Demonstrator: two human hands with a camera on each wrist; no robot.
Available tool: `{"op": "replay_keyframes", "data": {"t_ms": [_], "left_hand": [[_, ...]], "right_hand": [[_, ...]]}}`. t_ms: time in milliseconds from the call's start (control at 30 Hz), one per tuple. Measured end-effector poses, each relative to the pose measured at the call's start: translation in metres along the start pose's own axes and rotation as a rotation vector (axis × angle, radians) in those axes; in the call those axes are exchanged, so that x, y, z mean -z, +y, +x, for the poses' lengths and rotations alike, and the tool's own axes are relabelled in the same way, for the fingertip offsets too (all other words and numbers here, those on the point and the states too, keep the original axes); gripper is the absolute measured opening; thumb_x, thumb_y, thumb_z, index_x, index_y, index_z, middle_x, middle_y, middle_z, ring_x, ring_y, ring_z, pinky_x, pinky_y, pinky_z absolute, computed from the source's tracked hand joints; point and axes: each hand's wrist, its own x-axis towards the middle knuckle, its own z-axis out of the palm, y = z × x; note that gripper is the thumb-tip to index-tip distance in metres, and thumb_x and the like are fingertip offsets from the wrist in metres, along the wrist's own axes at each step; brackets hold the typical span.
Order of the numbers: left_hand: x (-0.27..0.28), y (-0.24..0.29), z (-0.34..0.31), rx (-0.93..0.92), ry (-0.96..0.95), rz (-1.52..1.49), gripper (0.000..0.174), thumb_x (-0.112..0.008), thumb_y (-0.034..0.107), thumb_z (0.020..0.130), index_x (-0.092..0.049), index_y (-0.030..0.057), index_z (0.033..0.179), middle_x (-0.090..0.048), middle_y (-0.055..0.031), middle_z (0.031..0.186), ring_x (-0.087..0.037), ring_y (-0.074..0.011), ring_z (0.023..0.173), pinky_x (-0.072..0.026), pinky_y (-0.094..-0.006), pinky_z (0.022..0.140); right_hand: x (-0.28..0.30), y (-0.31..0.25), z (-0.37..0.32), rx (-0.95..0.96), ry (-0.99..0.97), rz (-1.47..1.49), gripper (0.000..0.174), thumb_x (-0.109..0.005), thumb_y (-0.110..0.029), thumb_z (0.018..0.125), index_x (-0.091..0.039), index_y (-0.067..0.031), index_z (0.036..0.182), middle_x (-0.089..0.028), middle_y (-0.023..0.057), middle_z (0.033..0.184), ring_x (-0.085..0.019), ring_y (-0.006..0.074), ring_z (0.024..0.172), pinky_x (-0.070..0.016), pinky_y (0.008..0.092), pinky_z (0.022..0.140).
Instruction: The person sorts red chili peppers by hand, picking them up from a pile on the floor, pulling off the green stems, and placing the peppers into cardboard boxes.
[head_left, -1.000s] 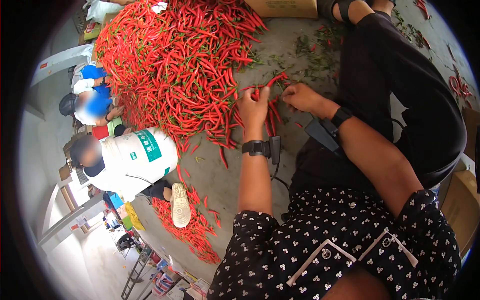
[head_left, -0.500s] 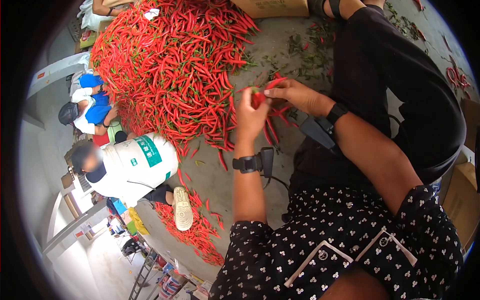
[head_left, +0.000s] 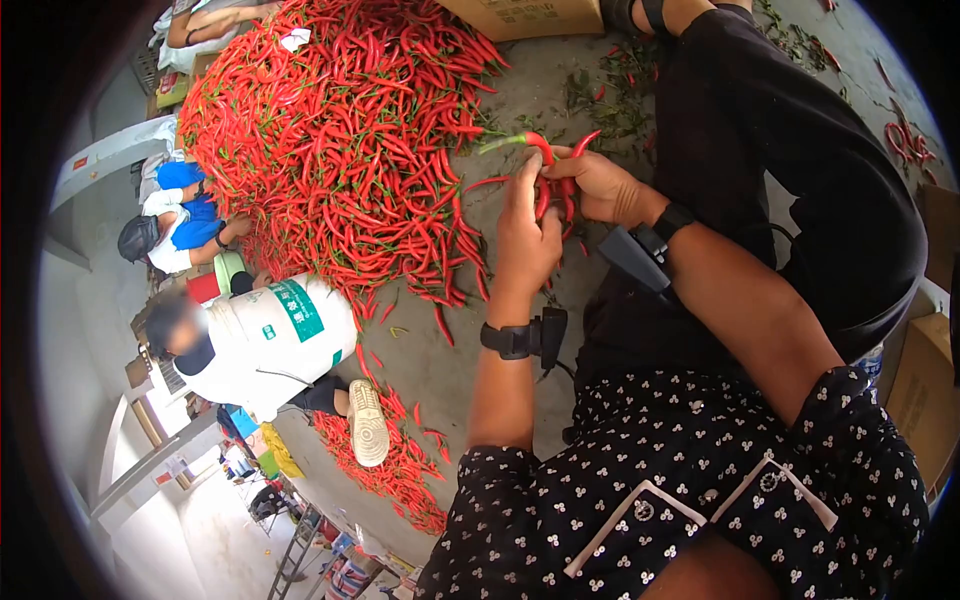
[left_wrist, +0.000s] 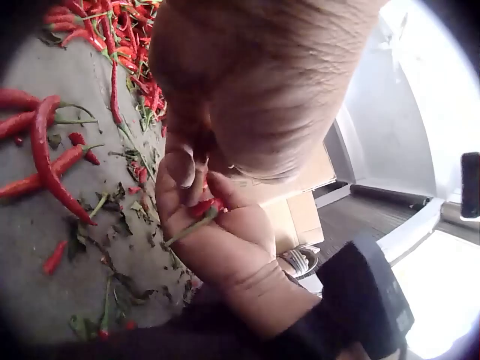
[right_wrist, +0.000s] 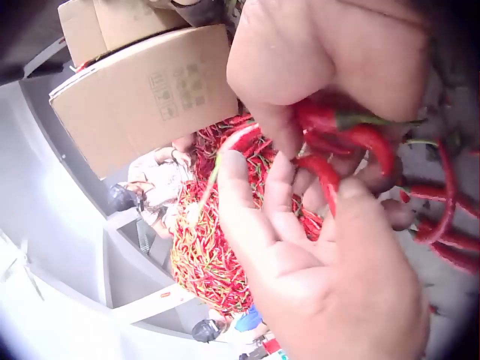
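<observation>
Both hands meet over the floor beside the chili heap. My left hand (head_left: pixel 530 240) holds red chili peppers, its thumb against a chili (right_wrist: pixel 326 180). At its fingertips a red chili with a long pale-green stem (head_left: pixel 505 142) sticks out toward the heap. My right hand (head_left: pixel 603 188) is curled round several chili peppers (right_wrist: pixel 367 142), and one red tip (head_left: pixel 585 142) juts up past its fingers. In the left wrist view, a green chili stem (left_wrist: pixel 191 227) lies across the right hand's fingers. Part of the held chilies is hidden by the fingers.
A large heap of red chilies (head_left: pixel 340 150) lies to the left. Loose chilies (left_wrist: pixel 49 150) and leaf scraps (head_left: pixel 610 95) lie on the grey floor. A cardboard box (head_left: pixel 530 18) stands beyond. A person with a white bucket (head_left: pixel 310 320) and others sit around the heap.
The right hand was apart from the left, then came to it. Both hands now hold chilies together, and a long-stemmed chili has come up at the left fingertips.
</observation>
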Motion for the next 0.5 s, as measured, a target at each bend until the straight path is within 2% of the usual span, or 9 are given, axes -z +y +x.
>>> {"op": "replay_keyframes", "data": {"t_ms": [67,133,167,233,267,300,367,433,500], "left_hand": [[-0.002,0.0,-0.005,-0.032,0.045,-0.021,0.051,-0.048,-0.003,0.075,-0.036,0.0016,0.125,-0.044,-0.0218,0.119,-0.05,-0.0333,0.105,-0.0436,-0.0369,0.086],[-0.003,0.002,-0.01,0.1,0.135,-0.266,0.042,-0.043,-0.004,0.079,-0.039,0.0003,0.121,-0.047,-0.0177,0.111,-0.056,-0.0241,0.094,-0.0486,-0.0319,0.074],[-0.002,-0.001,-0.01,0.1,0.137,-0.265,0.042,-0.043,-0.004,0.079,-0.039,0.0003,0.121,-0.047,-0.0177,0.111,-0.056,-0.0241,0.094,-0.0486,-0.0319,0.074],[0.004,-0.009,-0.009,0.251,0.296,-0.34,0.037,-0.04,-0.001,0.084,-0.039,-0.0008,0.121,-0.056,-0.011,0.095,-0.059,-0.0156,0.077,-0.0481,-0.0257,0.063],[0.007,-0.011,-0.007,0.351,0.321,-0.361,0.031,-0.043,0.003,0.085,-0.044,-0.0025,0.115,-0.057,-0.0092,0.089,-0.058,-0.014,0.075,-0.0469,-0.0258,0.063],[0.008,-0.013,-0.005,0.352,0.322,-0.36,0.031,-0.043,0.003,0.085,-0.044,-0.0025,0.115,-0.057,-0.0092,0.089,-0.058,-0.014,0.075,-0.0469,-0.0258,0.063],[0.006,-0.016,0.001,0.49,0.29,-0.661,0.028,-0.049,0.006,0.084,-0.048,-0.0027,0.111,-0.057,-0.0077,0.088,-0.055,-0.0115,0.075,-0.0447,-0.0243,0.064],[0.001,-0.019,0.007,0.464,0.33,-0.538,0.026,-0.051,0.007,0.084,-0.05,-0.0024,0.108,-0.057,-0.0065,0.087,-0.054,-0.01,0.074,-0.0439,-0.0239,0.065],[0.0,-0.019,0.008,0.436,0.367,-0.413,0.024,-0.053,0.008,0.083,-0.051,-0.0022,0.105,-0.056,-0.0053,0.086,-0.053,-0.0086,0.074,-0.043,-0.0234,0.065]], "right_hand": [[0.003,-0.001,0.0,-0.012,0.046,-0.01,0.02,-0.046,-0.003,0.084,-0.053,-0.0074,0.102,-0.058,0.0045,0.091,-0.058,0.0148,0.08,-0.0492,0.0305,0.069],[0.004,-0.004,0.001,-0.015,0.134,-0.09,0.024,-0.044,-0.001,0.082,-0.053,-0.0066,0.103,-0.058,0.0044,0.09,-0.057,0.0131,0.078,-0.049,0.0297,0.064],[0.003,-0.006,-0.001,-0.016,0.133,-0.091,0.024,-0.044,-0.001,0.082,-0.053,-0.0066,0.103,-0.058,0.0044,0.09,-0.057,0.0131,0.078,-0.049,0.0297,0.064],[-0.001,-0.008,-0.004,-0.012,0.162,-0.307,0.026,-0.045,-0.001,0.081,-0.053,-0.0056,0.105,-0.058,0.0047,0.087,-0.057,0.0122,0.073,-0.0481,0.0284,0.061],[-0.002,-0.006,-0.004,-0.014,0.161,-0.306,0.026,-0.045,-0.001,0.081,-0.053,-0.0056,0.105,-0.058,0.0047,0.087,-0.057,0.0122,0.073,-0.0481,0.0284,0.061],[-0.003,-0.004,-0.005,-0.013,0.11,-0.38,0.026,-0.046,-0.002,0.08,-0.054,-0.0049,0.105,-0.059,0.005,0.085,-0.057,0.0128,0.071,-0.0478,0.0281,0.06],[-0.004,0.0,-0.003,-0.013,0.061,-0.453,0.026,-0.047,-0.002,0.08,-0.055,-0.0042,0.105,-0.059,0.0053,0.083,-0.058,0.0134,0.069,-0.0475,0.0278,0.06],[-0.002,0.008,0.0,0.062,0.002,-0.593,0.024,-0.049,-0.003,0.078,-0.057,-0.0025,0.101,-0.06,0.0073,0.081,-0.059,0.0153,0.064,-0.0485,0.0278,0.055],[-0.003,0.01,-0.004,0.011,-0.046,-0.572,0.026,-0.05,-0.005,0.079,-0.056,-0.0014,0.104,-0.06,0.0081,0.084,-0.06,0.0162,0.068,-0.0489,0.0283,0.057]]}}
